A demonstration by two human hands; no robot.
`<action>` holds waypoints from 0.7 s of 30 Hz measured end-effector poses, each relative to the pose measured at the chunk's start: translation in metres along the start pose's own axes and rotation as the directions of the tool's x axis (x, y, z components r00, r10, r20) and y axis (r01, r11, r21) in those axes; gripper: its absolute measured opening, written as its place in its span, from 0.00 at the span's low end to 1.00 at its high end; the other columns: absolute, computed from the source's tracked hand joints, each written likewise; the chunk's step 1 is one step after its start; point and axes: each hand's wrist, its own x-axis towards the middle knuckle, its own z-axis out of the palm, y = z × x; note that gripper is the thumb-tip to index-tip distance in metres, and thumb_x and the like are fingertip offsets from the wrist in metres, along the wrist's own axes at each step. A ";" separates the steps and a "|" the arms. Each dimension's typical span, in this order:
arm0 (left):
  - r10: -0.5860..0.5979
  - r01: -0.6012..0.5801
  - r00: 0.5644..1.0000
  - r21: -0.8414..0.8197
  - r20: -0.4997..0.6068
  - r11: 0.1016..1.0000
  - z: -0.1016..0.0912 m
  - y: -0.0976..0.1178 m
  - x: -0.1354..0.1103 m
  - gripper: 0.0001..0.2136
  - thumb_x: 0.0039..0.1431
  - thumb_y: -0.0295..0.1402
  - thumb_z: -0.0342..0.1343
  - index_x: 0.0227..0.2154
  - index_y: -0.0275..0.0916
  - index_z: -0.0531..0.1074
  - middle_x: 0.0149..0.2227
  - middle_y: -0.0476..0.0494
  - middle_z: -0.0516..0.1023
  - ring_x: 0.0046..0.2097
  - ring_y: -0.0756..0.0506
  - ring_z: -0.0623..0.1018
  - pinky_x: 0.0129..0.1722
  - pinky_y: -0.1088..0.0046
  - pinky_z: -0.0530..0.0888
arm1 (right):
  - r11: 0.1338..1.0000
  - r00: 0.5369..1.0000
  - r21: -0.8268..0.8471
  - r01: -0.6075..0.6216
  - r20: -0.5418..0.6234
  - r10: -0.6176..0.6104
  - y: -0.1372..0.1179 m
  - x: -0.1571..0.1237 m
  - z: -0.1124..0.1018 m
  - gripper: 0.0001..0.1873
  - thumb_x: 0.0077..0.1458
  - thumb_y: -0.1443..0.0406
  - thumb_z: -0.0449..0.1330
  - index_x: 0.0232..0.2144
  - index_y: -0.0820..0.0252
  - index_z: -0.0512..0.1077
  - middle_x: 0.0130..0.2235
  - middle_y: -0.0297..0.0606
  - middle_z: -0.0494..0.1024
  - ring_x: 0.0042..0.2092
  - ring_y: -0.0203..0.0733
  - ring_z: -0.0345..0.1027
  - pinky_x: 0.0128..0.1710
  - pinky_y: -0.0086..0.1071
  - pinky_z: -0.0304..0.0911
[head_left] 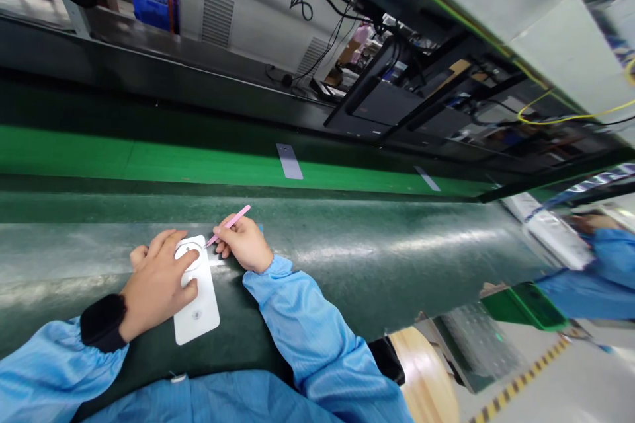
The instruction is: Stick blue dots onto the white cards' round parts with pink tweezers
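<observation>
A white phone back cover (pixel 204 304) lies on the green bench in front of me. It has a round ring mark near its top and a small grey emblem lower down. Spread across its upper left side, my left hand (pixel 161 277) is open, with the index finger and thumb touching the cover. Pinched in my right hand (pixel 243 242) is a pair of pink tweezers (pixel 233 223). Their tip meets the cover's upper right edge, beside the ring. A small white strip (pixel 217 263) shows on the bench beneath my right hand.
Beyond the bench runs a green conveyor belt (pixel 208 165), carrying a pale panel (pixel 289 162) and another panel (pixel 427 178) farther right. Dark shelving with cables overhangs it. At the right are a co-worker's blue sleeve (pixel 570 294), a green bin (pixel 528 306) and a wooden stool (pixel 424 377).
</observation>
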 end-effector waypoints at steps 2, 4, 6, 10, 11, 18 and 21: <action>-0.034 0.035 0.998 -0.015 0.043 0.999 -0.006 -0.005 0.004 0.12 0.59 0.43 0.62 0.43 0.50 0.85 0.69 0.34 0.76 0.71 0.21 0.69 0.56 0.45 0.72 | 1.000 1.000 0.020 -0.011 0.003 0.011 0.000 0.002 0.000 0.20 0.54 0.58 0.75 0.28 0.58 0.68 0.23 0.31 0.76 0.22 0.34 0.70 0.19 0.23 0.64; -0.042 0.045 0.995 -0.036 0.087 0.998 -0.014 -0.010 0.009 0.11 0.58 0.42 0.63 0.42 0.49 0.84 0.65 0.34 0.78 0.69 0.23 0.71 0.57 0.46 0.73 | 0.999 1.000 0.043 -0.021 0.003 0.021 0.000 0.004 0.001 0.19 0.55 0.59 0.74 0.28 0.57 0.67 0.22 0.31 0.76 0.21 0.34 0.69 0.19 0.23 0.63; -0.030 0.036 0.991 -0.049 0.131 0.998 -0.021 -0.013 0.015 0.11 0.58 0.39 0.63 0.44 0.48 0.82 0.59 0.35 0.81 0.65 0.26 0.74 0.58 0.49 0.73 | 0.998 1.000 0.063 -0.031 0.003 0.030 -0.001 0.006 0.003 0.20 0.55 0.59 0.75 0.28 0.57 0.67 0.22 0.32 0.76 0.21 0.34 0.69 0.19 0.23 0.63; -0.067 0.078 0.967 -0.037 0.246 0.996 -0.037 -0.015 0.032 0.14 0.55 0.36 0.60 0.45 0.46 0.77 0.50 0.38 0.81 0.56 0.32 0.80 0.57 0.54 0.74 | 0.996 0.998 0.062 -0.068 0.000 0.068 -0.007 0.007 0.012 0.21 0.58 0.59 0.76 0.27 0.57 0.66 0.20 0.32 0.75 0.19 0.34 0.67 0.18 0.23 0.62; -0.085 0.098 0.958 -0.035 0.275 0.995 -0.041 -0.016 0.037 0.14 0.54 0.36 0.59 0.44 0.46 0.76 0.48 0.39 0.80 0.53 0.34 0.81 0.56 0.56 0.75 | 0.995 0.997 0.060 -0.074 0.001 0.074 -0.009 0.007 0.015 0.22 0.58 0.59 0.76 0.26 0.58 0.67 0.20 0.31 0.74 0.19 0.34 0.66 0.18 0.23 0.62; -0.022 0.014 0.994 0.078 0.111 0.997 -0.105 -0.077 0.132 0.13 0.51 0.42 0.52 0.38 0.48 0.75 0.42 0.46 0.80 0.44 0.41 0.82 0.46 0.67 0.76 | 0.993 0.994 0.086 -0.083 0.076 0.076 -0.017 0.010 0.028 0.25 0.61 0.59 0.76 0.22 0.59 0.68 0.17 0.31 0.71 0.18 0.32 0.62 0.18 0.22 0.61; -0.033 0.056 0.994 0.229 -0.103 0.972 -0.151 -0.102 0.191 0.13 0.53 0.42 0.50 0.34 0.45 0.76 0.36 0.44 0.78 0.40 0.39 0.80 0.44 0.63 0.74 | 0.991 0.990 0.097 -0.089 0.118 0.077 -0.015 0.015 0.032 0.27 0.60 0.57 0.77 0.20 0.59 0.67 0.17 0.32 0.70 0.18 0.32 0.61 0.17 0.22 0.61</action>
